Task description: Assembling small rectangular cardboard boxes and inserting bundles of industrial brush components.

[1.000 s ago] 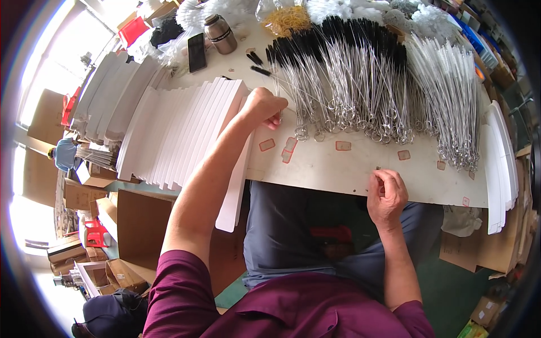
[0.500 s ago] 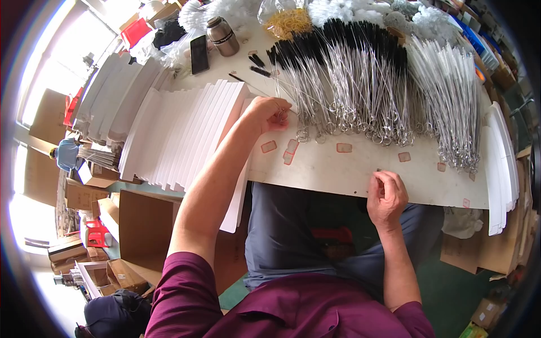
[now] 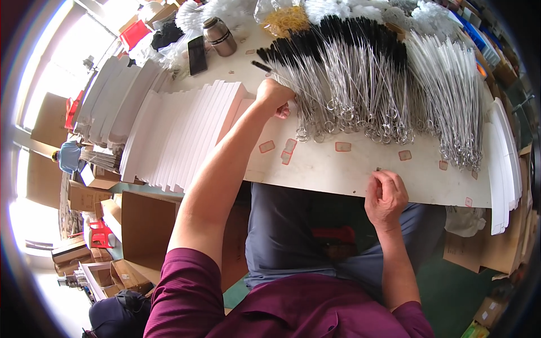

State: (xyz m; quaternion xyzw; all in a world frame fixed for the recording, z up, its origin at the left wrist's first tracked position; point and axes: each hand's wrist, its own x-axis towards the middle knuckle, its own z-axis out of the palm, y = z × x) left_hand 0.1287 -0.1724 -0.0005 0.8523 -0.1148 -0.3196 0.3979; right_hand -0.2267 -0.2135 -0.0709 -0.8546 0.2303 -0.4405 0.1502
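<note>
Red-edged labels (image 3: 343, 146) on the table (image 3: 321, 174); no text readable.

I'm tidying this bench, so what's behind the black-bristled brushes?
Behind the black-bristled brushes, toward the left, is a clear bag of thin yellow bands; farther right lie pale translucent heaps. Whatever lies low directly behind the brushes is covered.

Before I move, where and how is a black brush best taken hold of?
Probably by its ring, coming from the near side. The black brushes lie with rings toward you and bristles at the far end; their thin wires crowd together, so a ring at the near edge looks easiest to single out.
</note>
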